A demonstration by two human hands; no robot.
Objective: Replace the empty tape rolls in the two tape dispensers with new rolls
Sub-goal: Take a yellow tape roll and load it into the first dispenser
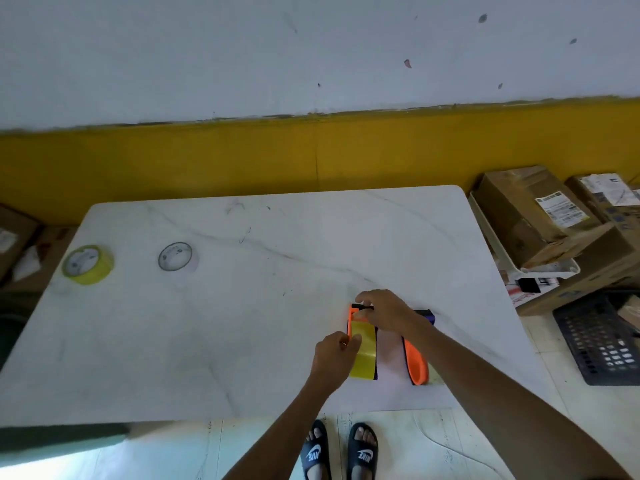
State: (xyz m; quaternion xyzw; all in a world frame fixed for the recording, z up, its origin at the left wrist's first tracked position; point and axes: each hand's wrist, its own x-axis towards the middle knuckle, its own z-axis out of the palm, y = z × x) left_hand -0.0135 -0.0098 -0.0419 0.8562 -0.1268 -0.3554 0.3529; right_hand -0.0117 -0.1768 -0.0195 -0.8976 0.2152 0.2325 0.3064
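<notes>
White "NIKE" lettering shows on the straps of the black slides (337,452) on the floor below the desk (214,341). Shipping labels sit on the cardboard boxes (533,216) at the right, their print too small to read. The yellow tape roll (88,265) and the clear tape roll (177,257) lie flat at the desk's far left, well apart from both hands; markings on their cores cannot be made out. Near the front edge stands an orange tape dispenser (353,318) loaded with yellow tape (363,351). The left hand (334,355) pinches the tape's left edge, fingers closed on it. The right hand (384,311) grips the dispenser's black top end, fingers curled around it. A second orange dispenser (415,363) lies just right of the first, partly under the right forearm
</notes>
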